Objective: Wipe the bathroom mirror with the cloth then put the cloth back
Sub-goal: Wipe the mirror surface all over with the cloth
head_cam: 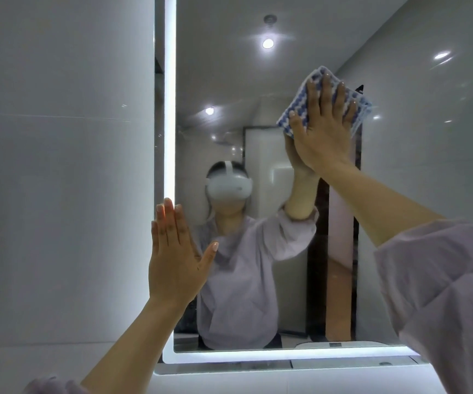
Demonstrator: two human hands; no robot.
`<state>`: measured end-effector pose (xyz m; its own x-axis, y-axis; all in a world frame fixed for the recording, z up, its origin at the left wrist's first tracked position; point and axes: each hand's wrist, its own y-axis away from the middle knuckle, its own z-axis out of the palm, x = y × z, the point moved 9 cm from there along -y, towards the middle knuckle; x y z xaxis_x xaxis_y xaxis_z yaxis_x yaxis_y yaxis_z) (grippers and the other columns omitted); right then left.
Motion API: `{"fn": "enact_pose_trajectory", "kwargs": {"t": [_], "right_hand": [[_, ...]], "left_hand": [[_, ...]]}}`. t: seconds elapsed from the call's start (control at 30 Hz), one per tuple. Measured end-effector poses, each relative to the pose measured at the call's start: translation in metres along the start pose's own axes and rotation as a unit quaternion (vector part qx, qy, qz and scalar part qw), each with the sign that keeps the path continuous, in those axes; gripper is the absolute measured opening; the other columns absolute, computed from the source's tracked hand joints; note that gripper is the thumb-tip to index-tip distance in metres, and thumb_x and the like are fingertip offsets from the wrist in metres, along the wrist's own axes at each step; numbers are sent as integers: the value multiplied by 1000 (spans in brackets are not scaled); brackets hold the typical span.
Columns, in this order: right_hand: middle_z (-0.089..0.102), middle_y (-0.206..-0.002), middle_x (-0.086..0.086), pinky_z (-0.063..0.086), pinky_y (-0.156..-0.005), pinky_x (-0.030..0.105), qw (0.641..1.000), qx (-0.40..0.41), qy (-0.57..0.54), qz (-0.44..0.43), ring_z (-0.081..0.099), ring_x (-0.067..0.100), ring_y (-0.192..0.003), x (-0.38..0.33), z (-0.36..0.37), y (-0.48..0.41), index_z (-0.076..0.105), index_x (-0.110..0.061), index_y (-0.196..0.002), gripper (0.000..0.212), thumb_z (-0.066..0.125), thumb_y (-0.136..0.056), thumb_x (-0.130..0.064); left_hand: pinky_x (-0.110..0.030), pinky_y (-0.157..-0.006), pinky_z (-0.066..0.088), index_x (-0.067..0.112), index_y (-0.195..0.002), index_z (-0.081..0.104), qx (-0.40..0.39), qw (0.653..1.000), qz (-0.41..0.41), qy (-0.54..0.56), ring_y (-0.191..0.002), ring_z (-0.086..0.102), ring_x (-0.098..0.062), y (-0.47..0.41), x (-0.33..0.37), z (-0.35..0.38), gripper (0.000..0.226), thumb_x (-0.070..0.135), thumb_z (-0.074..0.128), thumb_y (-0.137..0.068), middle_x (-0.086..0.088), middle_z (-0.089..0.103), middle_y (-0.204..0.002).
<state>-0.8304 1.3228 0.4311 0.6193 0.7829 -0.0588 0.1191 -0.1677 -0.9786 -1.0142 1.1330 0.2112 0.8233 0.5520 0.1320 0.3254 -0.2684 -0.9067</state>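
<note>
- From my end, the right hand (pixel 323 129) is spread flat with straight fingers, pressing the blue-and-white cloth (pixel 317 73) against the mirror (pixel 229 81) in the upper right part of the glass. Nothing is curled round the cloth; only palm pressure holds it there.
- That is my first worry. If the pressure eases mid-stroke, or the cloth drags on a dry patch, it could bunch up and slip out from under the palm, dropping towards the mirror's bottom edge.
- The cloth's corners stick out beyond the fingers. I'd expect the uncovered fingertips or the heel of the hand to smear the glass if the cloth creeps sideways.
- The left hand (pixel 175 257) is also flat and loose, holding nothing. It sits at the mirror's left edge, fingertips over the lit strip (pixel 169 109). I can't tell how firmly it leans there, but a bare palm on the glass would likely leave prints that need a second pass.
- Leaning hard with both arms raised could load the mirror or tip the person's balance forward.
- Judging by the cloth's position, the lower and left areas may get missed.
- I can't see where the cloth belongs, so its return spot remains unclear to me.
</note>
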Motion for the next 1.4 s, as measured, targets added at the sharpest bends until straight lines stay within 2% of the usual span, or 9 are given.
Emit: {"fn": "enact_pose_trajectory", "kwargs": {"t": [0.23, 0.47, 0.7, 1.0, 1.27, 1.4], "right_hand": [[-9, -162, 6, -14, -115, 48, 996, -12, 7, -83, -11, 31, -148, -87, 2, 1, -6, -22, -153, 69, 20, -98, -54], [-5, -162, 5, -3, -118, 54, 987, -29, 9, -161, -6, 32, -148, -172, 20, 14, -2, -21, -154, 74, 18, -95, -60], [-2, -163, 4, -18, -113, 46, 971, -54, -4, -233, -7, 29, -148, -220, 33, 39, 3, -22, -154, 76, 25, -94, -63], [-1, -163, -1, -8, -120, 45, 961, -49, 34, -269, -6, 24, -149, -187, 25, 29, 3, -26, -155, 73, 22, -95, -63], [-5, -163, 1, -7, -120, 45, 977, -40, 55, -202, -8, 25, -149, -61, 3, 4, 0, -25, -155, 73, 20, -95, -61], [-5, -163, 2, 1, -120, 52, 987, -38, 51, -149, -6, 25, -149, 11, -9, 2, 0, -26, -154, 74, 13, -93, -65]], "left_hand": [[-39, -122, 2, 3, -151, -5, 3, 1000, -3, 3, -148, -12, -27, 0, 0, -1, 97, 72, 20, -87, -13, -13, -160], [-35, -121, -3, 5, -152, -1, 12, 1000, -9, -2, -149, -10, -26, -2, -1, 0, 97, 71, 27, -87, -11, -10, -161], [-39, -121, 5, 5, -152, 5, 17, 1000, -14, -7, -149, -4, -28, -2, 1, -2, 96, 72, 24, -86, -13, -3, -161], [-41, -122, 5, 3, -151, 1, 4, 1000, -5, -18, -149, -7, -28, -1, 1, -1, 97, 72, 21, -86, -14, -7, -161], [-40, -122, 4, 1, -150, -3, -2, 1000, 5, -8, -149, -10, -28, 1, 4, -2, 97, 70, 19, -86, -15, -11, -160], [-42, -122, 5, 0, -150, -5, -11, 1000, 3, -19, -148, -11, -28, 2, 4, -1, 98, 70, 19, -86, -16, -13, -160]]}}
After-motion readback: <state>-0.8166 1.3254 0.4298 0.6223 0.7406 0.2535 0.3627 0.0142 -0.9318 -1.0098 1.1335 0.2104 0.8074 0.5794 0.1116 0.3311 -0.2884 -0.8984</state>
